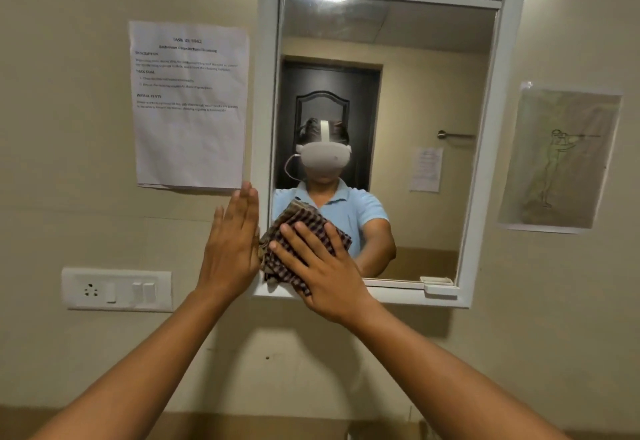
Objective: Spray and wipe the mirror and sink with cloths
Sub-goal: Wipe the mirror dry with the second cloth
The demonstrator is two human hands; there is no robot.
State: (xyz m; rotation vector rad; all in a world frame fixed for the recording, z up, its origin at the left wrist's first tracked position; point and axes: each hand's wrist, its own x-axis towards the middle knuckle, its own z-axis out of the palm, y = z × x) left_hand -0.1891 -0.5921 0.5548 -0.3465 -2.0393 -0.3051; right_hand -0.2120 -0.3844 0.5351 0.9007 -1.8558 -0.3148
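Observation:
A white-framed mirror (415,93) hangs on the beige wall straight ahead. My right hand (322,273) presses a folded checked cloth (304,224) flat against the mirror's lower left corner, fingers spread straight over it. My left hand (232,249) lies flat on the wall just left of the frame, fingers straight and together, its edge beside the cloth. The mirror reflects a person in a blue shirt wearing a headset. The sink and any spray bottle are out of view.
A printed sheet (190,107) is taped to the wall left of the mirror, and a drawing (561,162) is taped to its right. A white socket and switch plate (117,289) sits lower left. A small white catch (440,287) sticks out at the frame's bottom right.

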